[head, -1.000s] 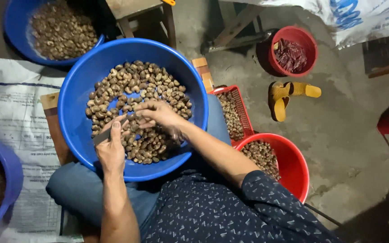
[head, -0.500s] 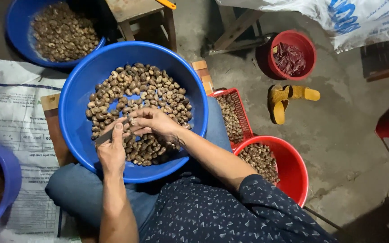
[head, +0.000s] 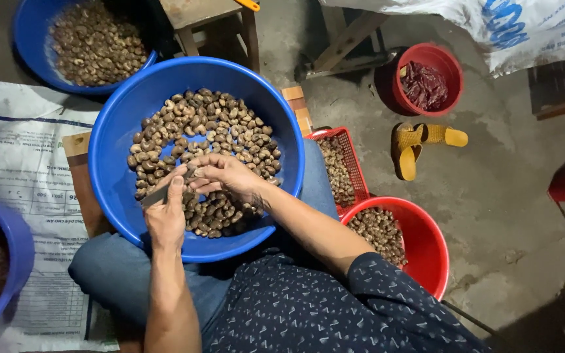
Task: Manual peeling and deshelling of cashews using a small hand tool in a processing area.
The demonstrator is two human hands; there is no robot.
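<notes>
A large blue basin (head: 122, 117) rests on my lap, holding a heap of brown cashew nuts (head: 210, 131). My left hand (head: 165, 212) is over the nuts and grips a small flat blade tool (head: 156, 195). My right hand (head: 227, 175) meets it at the middle of the basin, fingers pinched on a single nut (head: 193, 174) pressed against the blade's tip. Both hands touch each other just above the heap.
A red bucket (head: 426, 238) of nuts and a red crate (head: 342, 167) of nuts stand at my right. Another blue basin (head: 34, 39) of nuts lies far left, more blue tubs (head: 1, 261) at left. A red bowl (head: 426, 78), yellow sandals (head: 420, 140), wooden stool legs (head: 217, 26) and a printed sack (head: 21, 176) lie around.
The hands stay joined over the nuts with small finger shifts; my right hand has drawn slightly lower and closer to the left. The view shifted slightly.
</notes>
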